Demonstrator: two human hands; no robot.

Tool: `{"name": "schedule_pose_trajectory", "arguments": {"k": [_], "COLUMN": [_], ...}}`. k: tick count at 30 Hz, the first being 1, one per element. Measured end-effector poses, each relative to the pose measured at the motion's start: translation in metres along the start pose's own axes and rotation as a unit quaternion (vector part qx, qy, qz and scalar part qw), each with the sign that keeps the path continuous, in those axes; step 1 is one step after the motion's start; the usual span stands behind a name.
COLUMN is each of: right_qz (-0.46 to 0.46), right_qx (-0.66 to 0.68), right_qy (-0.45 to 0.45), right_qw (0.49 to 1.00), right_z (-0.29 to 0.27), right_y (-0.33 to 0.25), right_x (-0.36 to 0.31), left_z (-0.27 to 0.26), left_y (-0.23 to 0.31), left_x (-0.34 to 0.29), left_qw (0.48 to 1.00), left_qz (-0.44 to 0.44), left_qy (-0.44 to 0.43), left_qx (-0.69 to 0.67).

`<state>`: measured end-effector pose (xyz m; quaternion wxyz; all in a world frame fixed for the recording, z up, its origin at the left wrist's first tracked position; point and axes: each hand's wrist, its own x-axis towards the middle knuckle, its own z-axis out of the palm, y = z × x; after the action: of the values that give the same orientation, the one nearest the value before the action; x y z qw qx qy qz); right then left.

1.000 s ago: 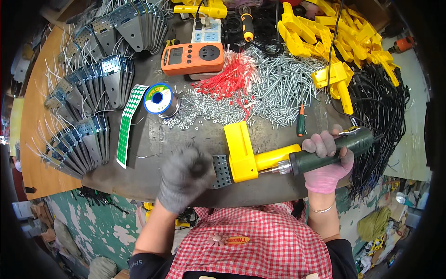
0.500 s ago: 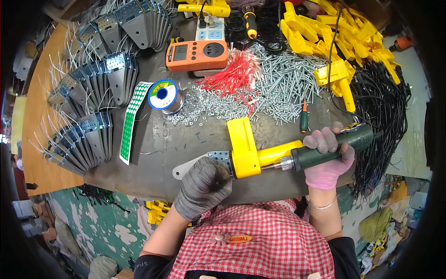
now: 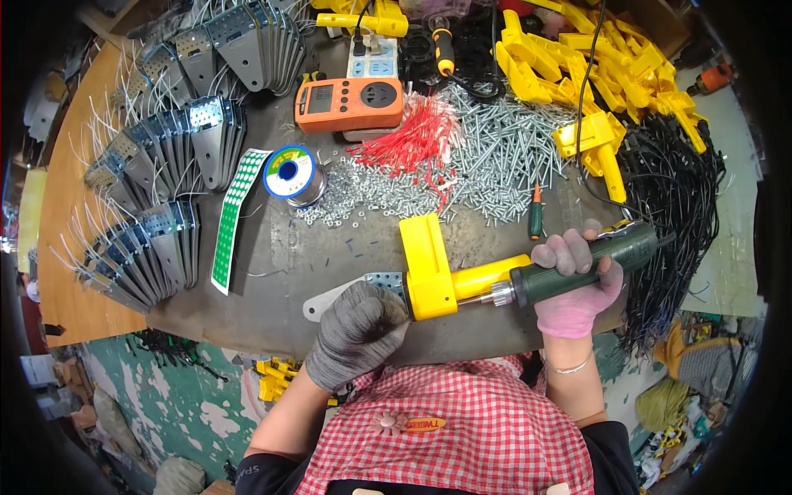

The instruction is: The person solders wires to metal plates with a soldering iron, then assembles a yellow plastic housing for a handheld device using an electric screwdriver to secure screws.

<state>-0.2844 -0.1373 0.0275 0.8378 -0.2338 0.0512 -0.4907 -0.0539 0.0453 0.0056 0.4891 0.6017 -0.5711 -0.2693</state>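
Note:
My left hand point(image 3: 359, 334), in a grey knitted glove, is closed around the joint between a perforated metal blade point(image 3: 323, 304) and a yellow plastic housing point(image 3: 429, 268). The housing's yellow handle stub points right. My right hand point(image 3: 575, 289), in a pink glove with grey fingertips, wraps around a dark green electric screwdriver point(image 3: 629, 250). Its silver chuck point(image 3: 501, 293) and thin bit point left along the handle's near side, toward the housing. Where the bit's tip ends, the housing makes it hard to see. Both hands are just above the near table edge.
Screws point(image 3: 511, 157), nuts point(image 3: 338, 198) and red-white wires point(image 3: 417, 136) lie in heaps beyond. At left are a solder spool point(image 3: 318, 186), a green sticker sheet point(image 3: 235, 227) and metal blade stacks point(image 3: 169, 247). Yellow housings point(image 3: 536, 58), black cables point(image 3: 672, 214), an orange meter point(image 3: 342, 107) and a small screwdriver point(image 3: 536, 214) are around.
Both hands, the yellow housing and the electric screwdriver have shifted slightly left and nearer to me together. The view has also moved a little. Both grips look the same.

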Motion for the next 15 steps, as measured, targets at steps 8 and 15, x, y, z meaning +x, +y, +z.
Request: {"name": "schedule_pose_trajectory", "arguments": {"k": [8,15], "right_qz": [-0.003,-0.011], "right_qx": [-0.013,0.022], "right_qy": [0.044,0.088], "right_qw": [0.999,0.996], "right_z": [-0.002,-0.012], "right_y": [0.000,-0.012], "right_x": [-0.004,-0.013], "left_z": [0.004,-0.025], "left_y": [0.003,0.013], "left_x": [0.001,0.018], "left_qw": [0.995,0.986], "left_qz": [0.051,-0.162], "left_qy": [-0.006,0.008], "left_qx": [0.081,0.043]}}
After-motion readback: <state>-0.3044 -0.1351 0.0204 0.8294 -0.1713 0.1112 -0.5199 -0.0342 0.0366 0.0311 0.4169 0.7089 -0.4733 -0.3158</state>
